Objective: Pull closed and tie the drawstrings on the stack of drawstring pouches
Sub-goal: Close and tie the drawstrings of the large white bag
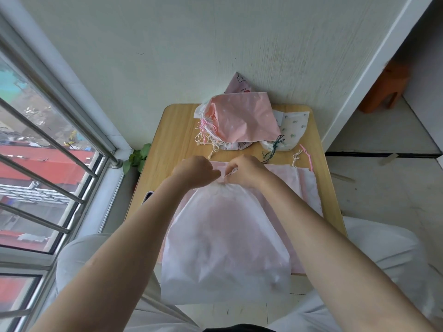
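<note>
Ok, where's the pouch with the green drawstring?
Head view: the white pouch with the green drawstring lies at the table's far right, beside the pink dotted pouch.

Bare counter lay open at the far left. Tied pouches crowded the far middle against the wall, and flat pouches covered the near side.

Table: tied pouches heaped at far edge; flat stack nearer; gathered pouch on it; phone at left edge.
</note>
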Motion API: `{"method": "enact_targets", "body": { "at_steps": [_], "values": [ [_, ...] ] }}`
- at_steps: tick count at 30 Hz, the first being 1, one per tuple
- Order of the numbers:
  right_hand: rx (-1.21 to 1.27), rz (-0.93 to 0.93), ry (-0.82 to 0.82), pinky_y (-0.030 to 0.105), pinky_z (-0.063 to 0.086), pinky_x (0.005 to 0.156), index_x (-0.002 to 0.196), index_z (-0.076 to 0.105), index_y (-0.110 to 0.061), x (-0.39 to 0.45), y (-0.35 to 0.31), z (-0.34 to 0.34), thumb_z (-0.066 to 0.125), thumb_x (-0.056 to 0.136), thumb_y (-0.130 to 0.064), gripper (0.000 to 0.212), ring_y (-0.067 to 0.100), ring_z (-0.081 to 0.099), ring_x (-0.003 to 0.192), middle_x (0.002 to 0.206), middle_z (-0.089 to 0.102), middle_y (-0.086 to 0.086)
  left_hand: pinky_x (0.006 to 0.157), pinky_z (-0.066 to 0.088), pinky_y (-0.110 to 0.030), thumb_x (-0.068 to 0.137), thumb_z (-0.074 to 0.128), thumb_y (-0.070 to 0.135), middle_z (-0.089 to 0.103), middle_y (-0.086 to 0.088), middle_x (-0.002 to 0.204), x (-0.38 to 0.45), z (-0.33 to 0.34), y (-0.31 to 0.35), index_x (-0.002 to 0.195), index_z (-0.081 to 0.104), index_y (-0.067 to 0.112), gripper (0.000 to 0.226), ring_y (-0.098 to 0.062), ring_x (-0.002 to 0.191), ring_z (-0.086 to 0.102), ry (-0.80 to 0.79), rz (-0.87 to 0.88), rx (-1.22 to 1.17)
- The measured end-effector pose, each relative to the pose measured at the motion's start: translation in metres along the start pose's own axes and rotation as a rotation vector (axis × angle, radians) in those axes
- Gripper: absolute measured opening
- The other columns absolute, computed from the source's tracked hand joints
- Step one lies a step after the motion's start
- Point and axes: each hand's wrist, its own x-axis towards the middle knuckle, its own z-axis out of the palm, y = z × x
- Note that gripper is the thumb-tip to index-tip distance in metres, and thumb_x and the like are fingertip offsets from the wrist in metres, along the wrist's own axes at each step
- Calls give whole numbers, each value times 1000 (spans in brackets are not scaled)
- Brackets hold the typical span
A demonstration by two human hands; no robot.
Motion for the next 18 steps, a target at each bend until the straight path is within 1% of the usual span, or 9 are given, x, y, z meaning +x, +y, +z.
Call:
{"method": "enact_targets", "body": {
  "at_steps": [3,5,7,8,10,13,15,16,18],
  "values": [
    [-6,-34,6,27,49,77,84,75,-23,2,1,5,69,81,-21,8,17,63,94,98,72,-3,55,39,-27,91,53,25,51,-3,62,-6,-9,7,70,64,8,29,-18,56,44,-125,-3,-661],
    [-11,-41,12,30,49,76,77,71,-24,2,0,6,66,82,-21,7,20,64,91,89,71,1,53,39,-25,92,58,21,54,-3,63,-12,-6,8,81,70,4,24,-15,54,46,-158,15,-864],
    [-22,-32,28,33,48,70,68,63,-21,2,2,7,63,84,-20,16,24,61,85,84,68,7,50,38,-22,91,63,14,56,0,61,-15,2,8,97,71,-4,21,-12,51,47,-168,22,-985],
    [-20,-24,32,33,45,66,64,60,-20,2,3,7,61,85,-19,21,26,59,81,81,66,9,48,37,-22,90,65,12,56,1,59,-16,5,8,100,71,-6,21,-11,49,46,-163,21,-1028],
    [-8,0,23,31,39,61,64,61,-14,2,6,9,59,86,-20,23,26,55,75,76,61,12,48,35,-22,89,68,13,60,4,60,-18,8,10,96,76,4,14,-13,48,42,-113,21,-1029],
    [16,25,6,30,41,60,74,67,-9,4,8,11,60,85,-24,19,26,58,74,73,61,9,45,32,-20,85,73,20,67,0,70,-18,11,10,89,80,18,8,-14,45,36,-31,-27,-1043],
    [66,16,-47,31,48,67,84,73,-14,5,7,8,66,83,-26,14,23,63,80,81,68,6,42,27,-21,83,76,24,67,-3,74,-16,12,12,91,80,17,12,-13,44,30,-4,-86,-1085],
    [94,11,-83,30,49,71,89,75,-16,4,7,5,69,82,-25,13,22,65,85,86,71,6,42,25,-21,82,78,27,65,-2,71,-15,13,13,92,80,16,14,-13,44,29,15,-116,-1075],
    [150,21,-130,26,45,67,92,77,-15,1,8,-6,73,82,-25,15,20,65,82,88,72,5,43,27,-21,82,77,29,57,3,64,-12,15,14,91,79,16,16,-11,46,33,63,-148,-959]
  ]
}}
